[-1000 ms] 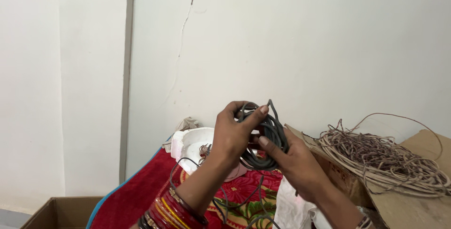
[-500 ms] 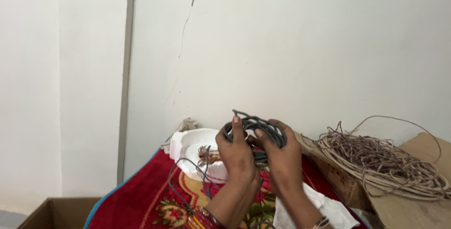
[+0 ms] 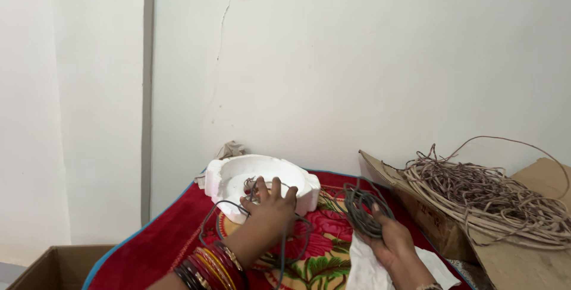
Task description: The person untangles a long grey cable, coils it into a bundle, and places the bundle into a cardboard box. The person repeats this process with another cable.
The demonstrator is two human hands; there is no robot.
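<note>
Cardboard box (image 3: 440,230) sits at the right against the white wall (image 3: 357,58), brown, flap open, small dark print on its side, too small to tell. Tangled heap of tan cord (image 3: 488,195) lies on top of the cardboard, one loop arching up. Second brown cardboard box (image 3: 41,266) at the bottom left corner, only the rim shows. White foam packing piece (image 3: 262,177), rounded with a hollow middle, sits on the red floral cloth (image 3: 178,236), blue edged, near the wall. Crumpled beige rag (image 3: 229,150) just behind the foam.

Right hand (image 3: 389,242) grasps a coil of grey wire (image 3: 363,207), fingers curled round its lower part, coil held upright just above the cloth beside the box. White cloth (image 3: 369,266) lies under that hand. Left hand (image 3: 267,207), wrist stacked with red and gold bangles (image 3: 208,266), rests with fingers spread and released on the foam rim, touching loose grey wire strands (image 3: 250,192) that trail out of the hollow and down over the red cloth.

Versus half a second ago: both hands then gripped the coil together, raised in front of the wall. Now the coil is lower and in the right hand alone; the left has let go and moved to the foam piece. View has tipped down slightly.
</note>
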